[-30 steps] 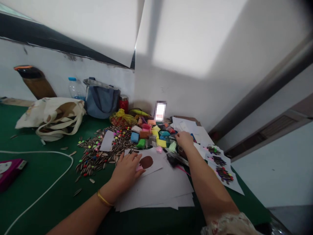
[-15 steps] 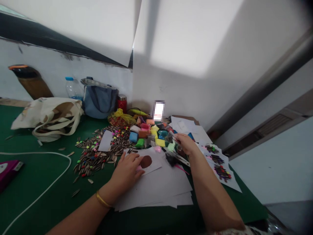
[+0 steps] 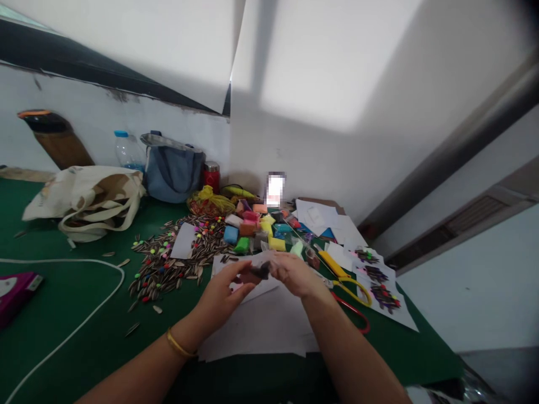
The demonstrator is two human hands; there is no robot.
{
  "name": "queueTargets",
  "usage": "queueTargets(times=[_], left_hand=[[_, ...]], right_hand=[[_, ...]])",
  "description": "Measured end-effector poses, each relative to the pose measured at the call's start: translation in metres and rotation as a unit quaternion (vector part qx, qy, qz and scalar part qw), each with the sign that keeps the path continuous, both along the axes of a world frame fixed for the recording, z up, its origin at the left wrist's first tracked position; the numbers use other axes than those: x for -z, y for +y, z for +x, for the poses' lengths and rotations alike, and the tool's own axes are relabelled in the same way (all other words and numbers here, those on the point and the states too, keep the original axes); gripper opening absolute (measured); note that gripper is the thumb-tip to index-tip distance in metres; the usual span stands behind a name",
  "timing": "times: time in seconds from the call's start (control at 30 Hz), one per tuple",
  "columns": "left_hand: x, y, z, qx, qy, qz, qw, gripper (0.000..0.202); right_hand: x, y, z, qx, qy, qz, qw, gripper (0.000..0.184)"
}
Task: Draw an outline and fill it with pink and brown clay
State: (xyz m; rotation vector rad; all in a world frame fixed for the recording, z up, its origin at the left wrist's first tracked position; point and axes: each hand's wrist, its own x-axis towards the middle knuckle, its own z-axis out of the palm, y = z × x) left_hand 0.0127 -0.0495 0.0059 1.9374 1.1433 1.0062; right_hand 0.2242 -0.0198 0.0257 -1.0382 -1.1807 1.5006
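Note:
My right hand (image 3: pixel 291 274) is closed on a small dark packet (image 3: pixel 264 270), which looks like black clay in clear wrapping. Opposite it, my left hand (image 3: pixel 225 289) is curved with thumb and index finger apart, the index fingertip close to the packet's left end. Below the fingers lies white paper (image 3: pixel 263 289) with a brown disc (image 3: pixel 249 278) on it, partly covered. A bit of pink shows beside the left fingers. Several colourful clay packets, among them a blue one (image 3: pixel 231 235) and a yellow one (image 3: pixel 277 244), lie just beyond the hands.
Striped sunflower seeds (image 3: pixel 166 275) and coloured balls are spread at the left. Yellow-handled scissors (image 3: pixel 356 292) and a red handle (image 3: pixel 356 314) lie right of my wrist. Further right, paper sheets (image 3: pixel 404 314) carry seed pictures. Bags (image 3: pixel 174 174) and a phone (image 3: pixel 275 188) stand behind.
My right hand has moved left and toward me from the clay packets and now holds the dark packet, which lay by the scissors. My left hand has lifted and curved its fingers.

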Motion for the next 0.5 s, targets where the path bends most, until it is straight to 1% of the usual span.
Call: queueTargets(times=[0.07, 0.13, 0.2, 0.27, 0.3, 0.37, 0.43, 0.5], left_hand=[[0.001, 0.0, 0.002, 0.02, -0.032, -0.021, 0.999, 0.033], [0.001, 0.0, 0.004, 0.019, -0.056, -0.038, 0.998, 0.019], [0.0, 0.0, 0.005, 0.0, -0.102, -0.071, 0.992, 0.014], [-0.001, 0.001, 0.006, -0.02, -0.147, -0.098, 0.984, 0.014], [-0.002, 0.001, 0.006, -0.025, -0.155, -0.1, 0.982, 0.015], [-0.001, 0.0, 0.007, -0.027, -0.135, -0.079, 0.987, 0.015], [-0.001, 0.0, 0.007, -0.023, -0.098, -0.042, 0.994, 0.016], [0.0, 0.0, 0.006, -0.04, -0.081, 0.0, 0.996, 0.019]], right_hand=[[0.007, -0.007, -0.011, -0.027, 0.003, -0.017, 0.999, 0.025], [0.012, -0.014, -0.019, -0.034, 0.008, -0.011, 0.999, 0.031], [0.015, -0.019, -0.023, -0.035, 0.014, 0.027, 0.999, 0.039], [0.019, -0.023, -0.026, -0.064, 0.002, 0.077, 0.995, 0.048], [0.021, -0.025, -0.027, -0.082, -0.014, 0.101, 0.991, 0.052], [0.025, -0.027, -0.028, -0.096, -0.057, 0.137, 0.984, 0.056], [0.027, -0.027, -0.029, -0.069, -0.096, 0.161, 0.98, 0.048], [0.027, -0.027, -0.028, -0.036, -0.133, 0.18, 0.974, 0.038]])
